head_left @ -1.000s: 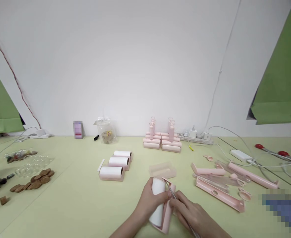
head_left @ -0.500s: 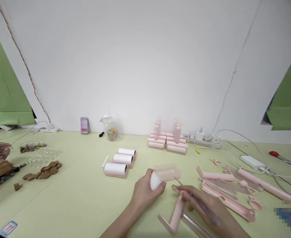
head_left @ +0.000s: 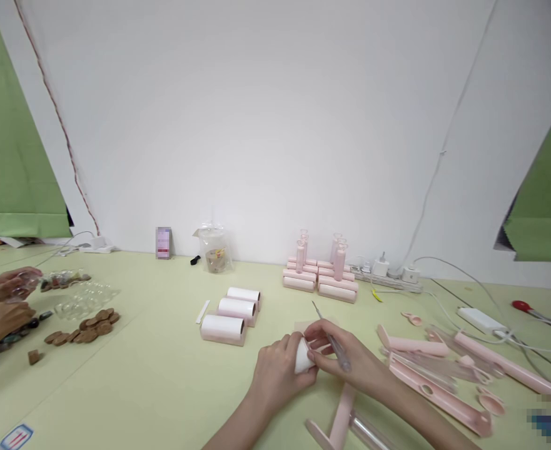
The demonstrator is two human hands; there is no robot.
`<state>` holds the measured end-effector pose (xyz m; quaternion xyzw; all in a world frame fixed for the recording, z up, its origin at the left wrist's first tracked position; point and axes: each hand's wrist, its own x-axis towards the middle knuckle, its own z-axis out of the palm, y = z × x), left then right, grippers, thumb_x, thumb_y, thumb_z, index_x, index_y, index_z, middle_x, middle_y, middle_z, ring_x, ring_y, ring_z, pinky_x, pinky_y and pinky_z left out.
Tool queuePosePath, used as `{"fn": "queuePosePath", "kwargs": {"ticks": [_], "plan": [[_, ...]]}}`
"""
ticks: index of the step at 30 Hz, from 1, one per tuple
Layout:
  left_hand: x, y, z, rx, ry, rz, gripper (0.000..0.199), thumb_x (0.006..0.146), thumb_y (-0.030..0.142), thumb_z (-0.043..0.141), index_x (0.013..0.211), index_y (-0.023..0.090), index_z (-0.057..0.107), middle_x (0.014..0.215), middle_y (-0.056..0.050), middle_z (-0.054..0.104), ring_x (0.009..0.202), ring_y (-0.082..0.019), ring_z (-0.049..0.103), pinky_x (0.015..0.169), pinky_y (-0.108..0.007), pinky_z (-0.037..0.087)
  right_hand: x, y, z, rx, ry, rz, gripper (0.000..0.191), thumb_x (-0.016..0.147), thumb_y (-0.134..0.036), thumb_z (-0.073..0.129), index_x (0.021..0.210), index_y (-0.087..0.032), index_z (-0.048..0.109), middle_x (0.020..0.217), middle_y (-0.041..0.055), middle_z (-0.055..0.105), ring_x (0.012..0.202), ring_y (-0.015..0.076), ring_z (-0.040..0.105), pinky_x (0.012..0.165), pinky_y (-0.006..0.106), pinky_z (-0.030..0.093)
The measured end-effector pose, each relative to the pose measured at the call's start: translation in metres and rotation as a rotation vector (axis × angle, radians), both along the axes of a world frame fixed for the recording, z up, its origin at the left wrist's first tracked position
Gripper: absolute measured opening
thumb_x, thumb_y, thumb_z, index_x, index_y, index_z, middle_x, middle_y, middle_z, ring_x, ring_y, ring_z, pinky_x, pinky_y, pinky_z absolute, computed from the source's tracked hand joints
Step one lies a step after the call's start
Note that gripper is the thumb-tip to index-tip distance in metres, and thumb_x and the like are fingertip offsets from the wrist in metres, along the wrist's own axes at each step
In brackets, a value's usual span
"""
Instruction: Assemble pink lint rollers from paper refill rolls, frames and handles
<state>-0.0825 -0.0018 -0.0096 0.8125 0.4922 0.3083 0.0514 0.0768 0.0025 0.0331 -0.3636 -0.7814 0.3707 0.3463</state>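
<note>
A: Grip status?
B: Left hand (head_left: 281, 367) wraps the white roll (head_left: 303, 357) above the table (head_left: 162, 394); right hand (head_left: 348, 351) pinches the slim tool (head_left: 340, 354), thumb at the roll's edge.
A: Hazard?
B: Twisting the wrist could swing the tool's tip against the roll, scoring it.

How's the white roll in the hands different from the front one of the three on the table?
The left hand partly covers the held roll; the front roll lies untouched. The front roll shows a dark open end; the held roll shows none. Both are white.
</note>
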Motion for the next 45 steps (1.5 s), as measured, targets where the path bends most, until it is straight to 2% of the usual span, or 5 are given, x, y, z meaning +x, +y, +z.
{"fn": "queuePosePath", "kwargs": {"ticks": [8,11,14,20,45], "plan": [[0.007,0.011,0.017,0.048,0.225,-0.012,0.032,0.072,0.039,0.05,0.097,0.019,0.047,0.083,-0.005,0.063,0.072,-0.023,0.062,0.052,-0.026,0.039,0.014,0.003,0.007,0.025,-0.041,-0.023,0.016,0.08,-0.034,0.05,0.089,-0.021,0.05,0.086,0.0032,0.061,0.085,0.0181,0.058,0.078,0.031,0.045],[0.017,0.033,0.04,0.06,0.39,-0.019,0.043,0.07,0.04,0.05,0.104,0.015,0.044,0.085,-0.008,0.063,0.072,-0.026,0.062,0.054,-0.028,0.041,0.033,0.009,0.019,0.05,-0.124,-0.317,0.031,0.083,-0.046,0.039,0.104,-0.023,0.044,0.073,0.0003,0.06,0.063,0.0172,0.059,0.064,0.032,0.045],[0.03,0.055,0.055,0.088,0.43,-0.046,0.042,0.069,0.038,0.05,0.104,0.015,0.044,0.084,-0.008,0.064,0.072,-0.027,0.062,0.055,-0.029,0.042,0.053,0.014,0.031,0.089,-0.047,-0.537,0.032,0.083,-0.052,0.035,0.091,-0.024,0.047,0.059,-0.0051,0.05,0.04,0.0107,0.046,0.047,0.026,0.04],[0.044,0.065,0.046,0.14,0.441,-0.065,0.037,0.078,0.042,0.042,0.106,0.018,0.041,0.085,-0.005,0.061,0.073,-0.024,0.061,0.053,-0.027,0.039,0.059,0.018,0.034,-0.032,0.26,-0.381,0.036,0.083,-0.052,0.036,0.07,-0.02,0.047,0.051,-0.0062,0.05,0.032,0.0079,0.045,0.041,0.023,0.037],[0.031,0.065,0.046,0.04,0.496,-0.1,0.033,0.074,0.044,0.047,0.1,0.024,0.042,0.087,-0.003,0.062,0.077,-0.025,0.061,0.059,-0.028,0.04,0.048,0.022,0.013,-0.097,0.181,-0.389,0.037,0.083,-0.05,0.035,0.066,-0.02,0.048,0.047,-0.0075,0.049,0.029,0.0082,0.048,0.037,0.021,0.034]]}}
